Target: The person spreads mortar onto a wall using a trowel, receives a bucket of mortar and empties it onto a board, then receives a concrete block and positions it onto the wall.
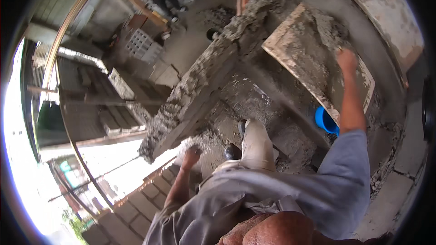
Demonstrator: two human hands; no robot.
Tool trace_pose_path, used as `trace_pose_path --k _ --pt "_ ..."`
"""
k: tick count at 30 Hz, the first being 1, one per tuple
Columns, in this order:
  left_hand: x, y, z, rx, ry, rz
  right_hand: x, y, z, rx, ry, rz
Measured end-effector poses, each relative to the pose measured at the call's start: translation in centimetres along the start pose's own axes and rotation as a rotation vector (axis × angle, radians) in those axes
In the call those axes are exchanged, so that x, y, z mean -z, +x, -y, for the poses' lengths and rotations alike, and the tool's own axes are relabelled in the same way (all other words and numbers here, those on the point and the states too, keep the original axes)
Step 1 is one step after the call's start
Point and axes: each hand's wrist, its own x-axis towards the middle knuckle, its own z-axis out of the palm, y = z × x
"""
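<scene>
At two o'clock lies a pale-rimmed rectangular board [274, 43], its face smeared with wet grey mortar [328, 29] that is heaped rough toward the far end. The right hand [347, 61] curls over it by the outer edge; whether it grips a tool, I cannot tell. At seven o'clock the left hand [192, 156] hangs with fingers bent, its contents unclear. A blue bucket [325, 121] sits against the near edge, at three. Open room lies between the board and the crusted wall [200, 79] running from eight to one.
</scene>
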Motion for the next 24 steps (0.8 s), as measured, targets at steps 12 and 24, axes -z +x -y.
trace_pose_path --k 12,24 --pt "5.5 8.0 -18.4 -0.212 -0.69 0.183 4.7 -12.9 6.8 0.542 0.234 -0.025" --pt "11.4 11.6 -22.0 0.026 -1.812 0.016 7.9 -21.8 30.1 1.11 0.303 -0.308"
